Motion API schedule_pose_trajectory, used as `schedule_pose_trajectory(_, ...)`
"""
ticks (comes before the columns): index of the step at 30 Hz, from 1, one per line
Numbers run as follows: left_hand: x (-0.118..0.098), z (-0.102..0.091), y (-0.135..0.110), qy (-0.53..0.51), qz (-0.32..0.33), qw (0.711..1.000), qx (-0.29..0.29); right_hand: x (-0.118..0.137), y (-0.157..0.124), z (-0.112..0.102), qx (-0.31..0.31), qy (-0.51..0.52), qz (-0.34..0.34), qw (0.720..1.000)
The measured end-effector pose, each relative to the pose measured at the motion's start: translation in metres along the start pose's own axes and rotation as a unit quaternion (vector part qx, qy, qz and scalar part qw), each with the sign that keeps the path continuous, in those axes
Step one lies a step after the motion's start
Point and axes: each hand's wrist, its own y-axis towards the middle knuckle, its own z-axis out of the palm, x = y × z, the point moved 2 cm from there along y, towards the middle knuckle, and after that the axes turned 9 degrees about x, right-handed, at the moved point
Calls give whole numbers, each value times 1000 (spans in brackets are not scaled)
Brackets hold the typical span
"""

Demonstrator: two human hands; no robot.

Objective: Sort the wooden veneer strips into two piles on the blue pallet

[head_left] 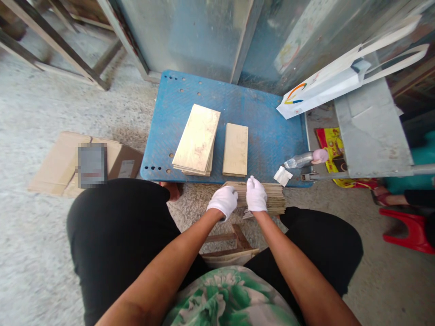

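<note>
Handling low pile of thin wood sheets (274, 202), lying on the floor tight against the near edge of blue platform (268, 131), between the knees. Left hand (224, 201) curled over the pile's left end, right hand (256, 195) on top just beside it; both white-gloved, both touching the pile. Can't tell whether either pinches a sheet or only presses.

Judgement on doing it well: fan edges first since gloves dull feel, lift one sheet by an end, support the length, no bending. Looks thin, probably brittle.

Sheets rectangular, pale tan, layered edges slightly ragged. Farther out on platform: skewed taller stack (197, 138) left, neat smaller stack (235, 149) right. Platform painted tread-plate metal, scuffed, drilled holes. Near right: clear plastic bottle (301, 160) on its side. Far right: white paper bag (326, 86). Left: flattened cardboard (54, 163) on rough concrete.
</note>
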Motion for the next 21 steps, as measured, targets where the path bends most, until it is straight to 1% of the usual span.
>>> schedule_pose_trajectory(2,-2,-14,12,-31,-18,997,-70,5,17,-2,21,-20,-12,1000)
schedule_pose_trajectory(4,-4,-27,21,-47,-33,991,-118,10,33,-4,43,-50,-13,998)
schedule_pose_trajectory(7,-4,-40,31,-69,-50,985,-148,15,55,-5,90,-85,4,992)
schedule_pose_trajectory(10,-3,-46,41,-107,-62,984,-130,17,70,-3,128,-97,16,987)
schedule_pose_trajectory(14,-2,-44,49,-146,-80,982,-88,20,76,2,169,-96,17,981)
schedule_pose_trajectory(17,-4,-41,49,-155,-80,982,-79,23,75,3,176,-88,22,980)
schedule_pose_trajectory(21,-8,-38,46,-139,-81,983,-87,27,72,2,166,-79,31,982)
